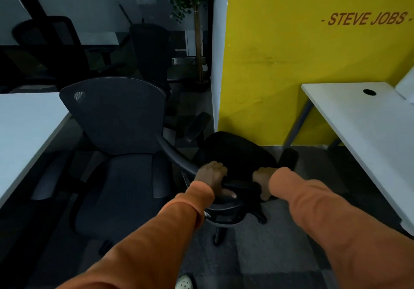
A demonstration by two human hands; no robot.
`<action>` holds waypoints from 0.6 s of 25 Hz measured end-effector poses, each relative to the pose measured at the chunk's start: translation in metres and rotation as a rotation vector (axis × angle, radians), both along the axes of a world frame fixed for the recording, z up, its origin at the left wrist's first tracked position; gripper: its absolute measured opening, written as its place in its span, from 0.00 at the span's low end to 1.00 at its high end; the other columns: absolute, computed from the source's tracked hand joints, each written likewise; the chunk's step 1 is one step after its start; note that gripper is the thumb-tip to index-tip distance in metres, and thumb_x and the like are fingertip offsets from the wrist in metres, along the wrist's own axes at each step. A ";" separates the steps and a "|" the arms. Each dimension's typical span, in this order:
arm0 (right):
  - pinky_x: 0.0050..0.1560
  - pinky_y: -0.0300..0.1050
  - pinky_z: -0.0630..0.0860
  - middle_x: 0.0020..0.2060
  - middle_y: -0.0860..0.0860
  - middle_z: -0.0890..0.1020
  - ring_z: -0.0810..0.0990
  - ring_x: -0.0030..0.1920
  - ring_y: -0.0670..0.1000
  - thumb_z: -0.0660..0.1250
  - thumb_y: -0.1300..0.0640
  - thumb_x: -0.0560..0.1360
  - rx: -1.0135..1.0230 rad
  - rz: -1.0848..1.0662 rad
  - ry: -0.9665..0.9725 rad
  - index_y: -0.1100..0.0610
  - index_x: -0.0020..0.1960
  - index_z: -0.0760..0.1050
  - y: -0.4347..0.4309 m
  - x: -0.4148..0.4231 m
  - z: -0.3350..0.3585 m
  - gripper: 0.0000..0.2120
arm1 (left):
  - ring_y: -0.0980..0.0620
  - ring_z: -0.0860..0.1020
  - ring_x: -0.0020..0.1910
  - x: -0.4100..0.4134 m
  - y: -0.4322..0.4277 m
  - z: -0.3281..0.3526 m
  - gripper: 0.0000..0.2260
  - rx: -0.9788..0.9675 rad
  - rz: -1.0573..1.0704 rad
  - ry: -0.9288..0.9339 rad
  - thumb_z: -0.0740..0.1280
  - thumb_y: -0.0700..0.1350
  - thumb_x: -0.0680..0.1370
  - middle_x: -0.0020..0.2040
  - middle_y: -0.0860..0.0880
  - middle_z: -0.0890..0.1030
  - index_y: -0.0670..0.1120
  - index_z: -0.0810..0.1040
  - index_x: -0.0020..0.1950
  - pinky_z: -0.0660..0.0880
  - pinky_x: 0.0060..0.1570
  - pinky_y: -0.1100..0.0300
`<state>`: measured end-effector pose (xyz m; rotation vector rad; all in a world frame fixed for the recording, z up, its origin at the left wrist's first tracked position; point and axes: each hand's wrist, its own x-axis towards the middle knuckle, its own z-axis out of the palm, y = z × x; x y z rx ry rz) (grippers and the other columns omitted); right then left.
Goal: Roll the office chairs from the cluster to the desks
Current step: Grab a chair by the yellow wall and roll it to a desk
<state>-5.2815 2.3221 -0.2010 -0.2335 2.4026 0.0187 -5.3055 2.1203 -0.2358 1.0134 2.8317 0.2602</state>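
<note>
Head view: both hands grip the top of a black office chair's backrest that stands on the carpet before the yellow wall. The left hand has its fingers curled shut over the rim, thumb underneath; the right hand clasps it likewise, its fingers partly hidden. A grey mesh chair stands just beside, against the left counter. Another white counter lies to the right.
</note>
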 end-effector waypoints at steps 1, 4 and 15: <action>0.49 0.46 0.76 0.54 0.54 0.80 0.80 0.54 0.57 0.73 0.51 0.72 0.006 0.008 0.070 0.57 0.61 0.75 -0.010 0.007 -0.005 0.21 | 0.46 0.73 0.57 0.007 0.010 0.002 0.28 0.006 -0.001 -0.008 0.75 0.63 0.67 0.55 0.45 0.78 0.43 0.77 0.56 0.70 0.56 0.54; 0.52 0.49 0.76 0.54 0.54 0.81 0.80 0.53 0.57 0.70 0.41 0.73 -0.093 -0.067 0.413 0.53 0.61 0.74 -0.030 0.031 -0.026 0.23 | 0.46 0.76 0.58 0.006 0.007 0.017 0.24 -0.102 -0.029 -0.127 0.73 0.61 0.70 0.57 0.47 0.79 0.48 0.77 0.60 0.70 0.56 0.56; 0.42 0.44 0.74 0.43 0.50 0.82 0.81 0.46 0.54 0.71 0.40 0.68 -0.025 -0.032 0.528 0.51 0.49 0.78 0.032 0.065 -0.032 0.17 | 0.45 0.78 0.54 0.044 0.023 0.018 0.36 -0.408 0.218 -0.117 0.64 0.76 0.66 0.54 0.46 0.81 0.47 0.77 0.58 0.73 0.54 0.54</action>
